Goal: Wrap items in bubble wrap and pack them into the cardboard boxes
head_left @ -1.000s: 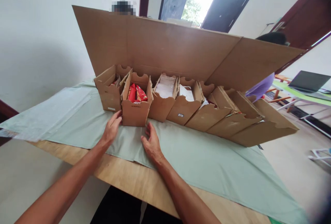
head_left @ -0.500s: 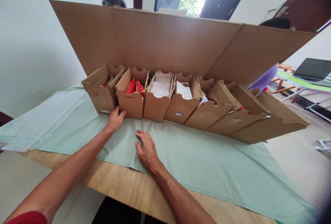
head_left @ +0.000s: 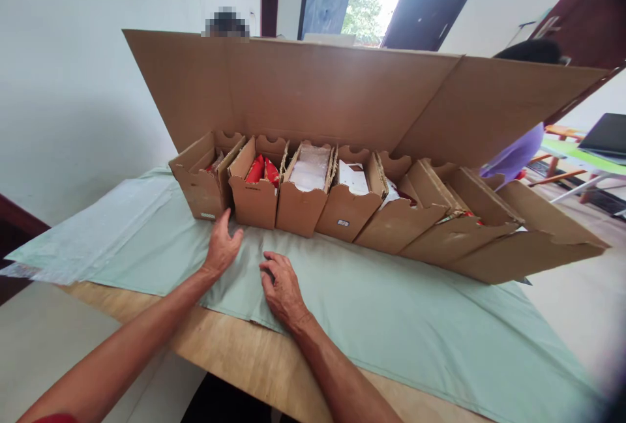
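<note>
My left hand [head_left: 223, 247] is just in front of the gap between the leftmost cardboard box [head_left: 201, 196] and the box beside it [head_left: 254, 204]. Its thumb and fingers are apart with nothing in them. My right hand [head_left: 282, 287] rests on the pale green cloth [head_left: 391, 319], empty, fingers loosely bent and apart. Red packets [head_left: 263, 170] show inside the second box. Bubble-wrapped contents [head_left: 311, 167] fill the third, and a white item with dark spots [head_left: 353, 178] sits in the fourth. Several more boxes lean along the row to the right.
A tall cardboard panel [head_left: 342, 97] stands behind the row. Clear plastic sheeting [head_left: 98, 227] lies at the table's left. The wooden table edge [head_left: 235, 345] shows in front. Beyond the panel are two people, and a laptop [head_left: 606, 136] sits on a green table at right.
My left hand has drawn back slightly from the second box's lower corner, and its fingers have straightened. My right hand has stayed on the cloth. The camera view has shifted a little.
</note>
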The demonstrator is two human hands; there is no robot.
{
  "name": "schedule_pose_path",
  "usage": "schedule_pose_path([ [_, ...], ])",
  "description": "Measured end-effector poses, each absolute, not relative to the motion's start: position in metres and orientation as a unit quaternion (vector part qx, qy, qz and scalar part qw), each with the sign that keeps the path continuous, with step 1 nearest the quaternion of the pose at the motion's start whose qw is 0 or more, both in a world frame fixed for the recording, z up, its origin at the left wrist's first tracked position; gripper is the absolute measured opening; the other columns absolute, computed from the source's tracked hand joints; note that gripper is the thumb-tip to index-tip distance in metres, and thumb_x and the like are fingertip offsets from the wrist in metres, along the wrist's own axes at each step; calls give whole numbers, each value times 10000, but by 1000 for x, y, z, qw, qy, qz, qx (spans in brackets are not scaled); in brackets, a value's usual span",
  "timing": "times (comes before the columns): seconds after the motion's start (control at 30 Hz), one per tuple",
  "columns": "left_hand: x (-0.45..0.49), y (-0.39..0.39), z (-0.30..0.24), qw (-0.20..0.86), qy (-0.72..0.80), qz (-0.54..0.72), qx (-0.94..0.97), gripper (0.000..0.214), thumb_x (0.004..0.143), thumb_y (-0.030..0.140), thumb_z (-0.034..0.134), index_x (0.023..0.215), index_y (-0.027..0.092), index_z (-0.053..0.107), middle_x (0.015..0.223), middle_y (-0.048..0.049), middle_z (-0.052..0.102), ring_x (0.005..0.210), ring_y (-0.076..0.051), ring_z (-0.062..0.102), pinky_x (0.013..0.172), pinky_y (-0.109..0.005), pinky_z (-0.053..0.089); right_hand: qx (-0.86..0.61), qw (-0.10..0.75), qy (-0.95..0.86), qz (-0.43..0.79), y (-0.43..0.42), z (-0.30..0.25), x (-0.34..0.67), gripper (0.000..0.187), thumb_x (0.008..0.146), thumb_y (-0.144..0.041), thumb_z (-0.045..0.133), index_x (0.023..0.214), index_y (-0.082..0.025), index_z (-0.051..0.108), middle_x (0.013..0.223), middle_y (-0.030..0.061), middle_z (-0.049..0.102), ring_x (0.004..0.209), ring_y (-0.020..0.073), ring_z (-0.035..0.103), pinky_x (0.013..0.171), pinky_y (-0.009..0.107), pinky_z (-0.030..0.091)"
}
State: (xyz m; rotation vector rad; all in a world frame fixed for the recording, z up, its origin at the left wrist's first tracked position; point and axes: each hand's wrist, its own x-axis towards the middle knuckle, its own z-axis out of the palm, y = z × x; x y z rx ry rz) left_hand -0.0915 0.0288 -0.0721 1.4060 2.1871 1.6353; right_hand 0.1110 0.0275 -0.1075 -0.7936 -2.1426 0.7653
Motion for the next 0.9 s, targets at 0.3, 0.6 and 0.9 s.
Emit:
schedule_pose_path([
  [0.3,-178,24,34,-213,685,425,552,602,685,162,613,1283,183,675,1449,-174,595,1495,-406,396,1249,-597,227,-317,344,-840,275,29,-106,111,258,867,-68,571,997,-202,749,1270,132,713,1212,281,631,1068,500,512],
  [0.6,-211,11,60,-161,692,273,648,109,688,201,574,600,261,596,685,-47,713,1059,-348,698,1240,-685,48,-310,312,-869,228,24,-95,109,265,875,-50,581,1022,-182,758,1279,138,704,1237,272,605,1086,479,496],
  [0.9,-106,-7,100,-67,673,104,729,234,665,305,603,483,264,460,512,-59,591,831,-356,723,1086,-574,397,-254,221,-930,144,-12,-82,109,168,913,-85,614,1017,-115,742,1173,203,704,1135,334,626,960,479,528],
])
